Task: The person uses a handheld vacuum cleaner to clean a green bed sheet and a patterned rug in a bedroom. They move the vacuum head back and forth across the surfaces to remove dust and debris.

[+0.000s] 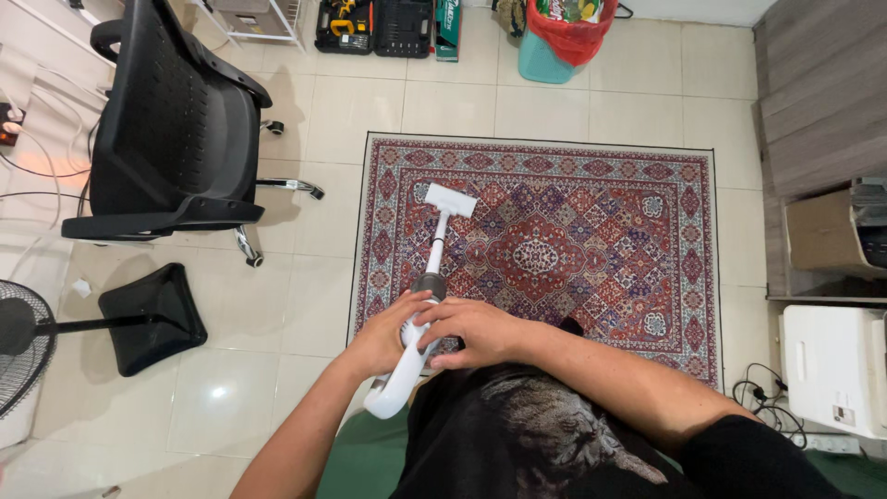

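Observation:
A white stick vacuum cleaner (434, 249) reaches from my hands down to a patterned red rug (591, 231), its flat white head (450, 199) resting on the rug's left part. My left hand (383, 337) wraps around the vacuum's white body near the handle. My right hand (476, 331) lies over the same body from the right, fingers curled on it. The curved white handle end (388, 395) sticks out below both hands.
A black office chair (176, 120) stands at the left on the tiled floor. A black fan base (152, 316) and fan cage (18, 346) sit lower left. Tool cases (374, 26) and a red-lined bin (564, 37) are at the far wall. White appliances (836, 365) stand right.

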